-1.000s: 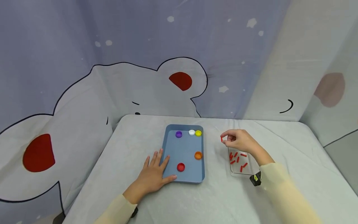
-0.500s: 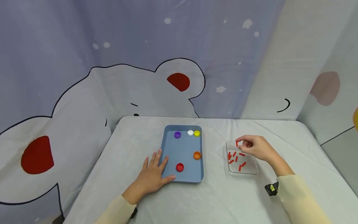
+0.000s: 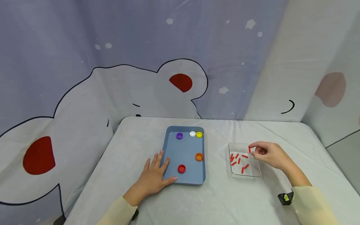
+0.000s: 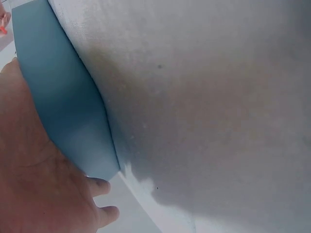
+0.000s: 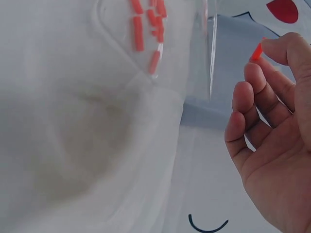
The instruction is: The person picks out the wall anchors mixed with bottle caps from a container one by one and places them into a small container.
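Between thumb and forefinger my right hand (image 3: 268, 153) pinches a small red stick (image 5: 257, 51), held upright over the right back part of a clear plastic box (image 3: 254, 172). Several more red sticks (image 3: 239, 160) lie scattered on the box's floor. My left hand (image 3: 152, 177) rests with spread fingers against the left edge of a blue tray (image 3: 187, 147), the thumb over its near left corner. In the left wrist view the tray's outer side wall (image 4: 63, 87) runs along that hand.
Inside the tray stand small round cups: a purple cup (image 3: 179, 136), a white cup (image 3: 192, 134), a yellow cup (image 3: 199, 134), an orange cup (image 3: 199, 157) and a red cup (image 3: 181, 168). A white cloth (image 3: 219, 200) covers the table; a printed curtain (image 3: 135, 40) hangs behind.
My right hand has moved rightward and toward me with the red stick, from the box's far left side to over its right part. My left hand stays on the tray.
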`<state>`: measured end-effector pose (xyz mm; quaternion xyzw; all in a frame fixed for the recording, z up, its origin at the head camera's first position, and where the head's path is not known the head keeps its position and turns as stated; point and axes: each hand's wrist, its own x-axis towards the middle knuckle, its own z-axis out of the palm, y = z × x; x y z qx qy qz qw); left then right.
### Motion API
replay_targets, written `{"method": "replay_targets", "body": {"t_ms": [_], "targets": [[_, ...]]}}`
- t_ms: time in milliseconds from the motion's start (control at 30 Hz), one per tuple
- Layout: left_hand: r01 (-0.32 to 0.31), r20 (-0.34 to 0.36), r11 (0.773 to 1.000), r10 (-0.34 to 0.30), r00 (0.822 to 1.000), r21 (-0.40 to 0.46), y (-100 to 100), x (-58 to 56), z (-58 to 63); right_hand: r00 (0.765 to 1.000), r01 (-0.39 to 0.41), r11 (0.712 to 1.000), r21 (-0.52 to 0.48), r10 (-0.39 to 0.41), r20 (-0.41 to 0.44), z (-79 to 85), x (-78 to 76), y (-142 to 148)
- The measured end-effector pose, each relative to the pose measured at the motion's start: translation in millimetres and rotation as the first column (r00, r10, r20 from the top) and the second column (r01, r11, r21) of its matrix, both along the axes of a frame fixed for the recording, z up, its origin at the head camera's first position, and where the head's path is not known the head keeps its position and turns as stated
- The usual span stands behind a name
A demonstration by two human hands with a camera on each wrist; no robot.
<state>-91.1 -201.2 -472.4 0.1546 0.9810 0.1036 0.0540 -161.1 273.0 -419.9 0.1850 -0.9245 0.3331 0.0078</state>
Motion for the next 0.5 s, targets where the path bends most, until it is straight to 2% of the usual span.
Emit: {"method": "replay_targets", "body": {"t_ms": [167, 500], "targets": [[0.005, -0.005, 1.0, -0.005, 1.0, 0.0, 0.6, -0.8, 0.7, 0.999, 0.008, 1.0, -0.005, -0.008, -0.049, -5.3, 3.7, 8.5], [-0.001, -0.004, 1.0, 0.001, 1.0, -0.004, -0.4, 0.5, -1.2, 0.998, -0.006, 1.0, -0.019, 0.005, -0.06, -14.3, 2.6, 9.6]]}}
